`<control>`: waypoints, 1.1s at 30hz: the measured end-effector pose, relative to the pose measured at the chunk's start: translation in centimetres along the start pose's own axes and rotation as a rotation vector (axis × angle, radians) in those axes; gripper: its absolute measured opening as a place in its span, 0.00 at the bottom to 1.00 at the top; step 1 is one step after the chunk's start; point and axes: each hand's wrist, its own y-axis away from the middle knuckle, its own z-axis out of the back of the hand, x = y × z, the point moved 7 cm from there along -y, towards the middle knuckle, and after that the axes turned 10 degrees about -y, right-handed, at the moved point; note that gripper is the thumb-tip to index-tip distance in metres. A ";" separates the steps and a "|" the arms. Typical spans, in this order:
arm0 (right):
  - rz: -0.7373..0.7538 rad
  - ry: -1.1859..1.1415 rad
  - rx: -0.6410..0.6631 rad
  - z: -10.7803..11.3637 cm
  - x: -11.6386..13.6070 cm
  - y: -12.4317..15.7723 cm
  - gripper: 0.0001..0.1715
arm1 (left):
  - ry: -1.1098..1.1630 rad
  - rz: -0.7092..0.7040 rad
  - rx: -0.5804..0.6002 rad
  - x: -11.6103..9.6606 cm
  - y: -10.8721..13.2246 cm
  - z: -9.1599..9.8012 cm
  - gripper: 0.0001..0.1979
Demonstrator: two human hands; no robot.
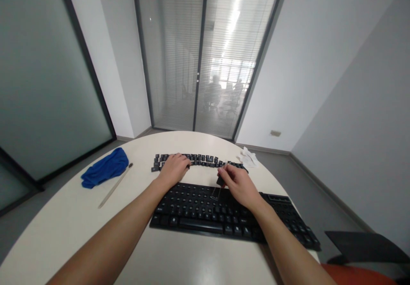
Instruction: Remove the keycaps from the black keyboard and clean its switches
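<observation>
A black keyboard (200,225) lies across the round table, with many caps gone from its upper rows. Loose black keycaps (209,159) stand in rows behind it. My left hand (174,168) rests at the left part of these rows, fingers curled together, with a small black keycap (188,166) at the fingertips. Above the keyboard, my right hand (238,184) is closed round the black handle of a keycap puller (220,180). The puller's thin wire loops point down toward the keyboard and seem just above or touching it; which, I cannot tell.
A blue cloth (105,168) and a thin brush (115,185) lie on the left of the white table (73,216). Crumpled white tissue (249,157) sits at the back right. A chair (365,246) with a black part and orange seat stands at lower right.
</observation>
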 end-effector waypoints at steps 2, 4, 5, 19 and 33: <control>0.011 0.014 0.029 0.1 0.1 0.1 0.21 | 0.002 0.004 -0.005 -0.3 -0.1 0.7 0.07; 0.019 0.027 0.078 0.0 0.2 0.2 0.21 | 0.029 0.010 -0.004 -0.9 -0.2 1.7 0.07; 0.021 0.032 0.104 -0.1 0.2 0.2 0.21 | 0.064 0.003 0.015 -1.4 -0.2 2.1 0.07; 0.065 0.057 0.244 -1.3 0.7 0.9 0.18 | 0.376 -0.209 0.474 -6.4 2.2 3.2 0.21; 0.195 0.033 0.367 -3.6 3.8 2.0 0.13 | 0.205 -0.140 0.514 -5.0 3.3 3.9 0.19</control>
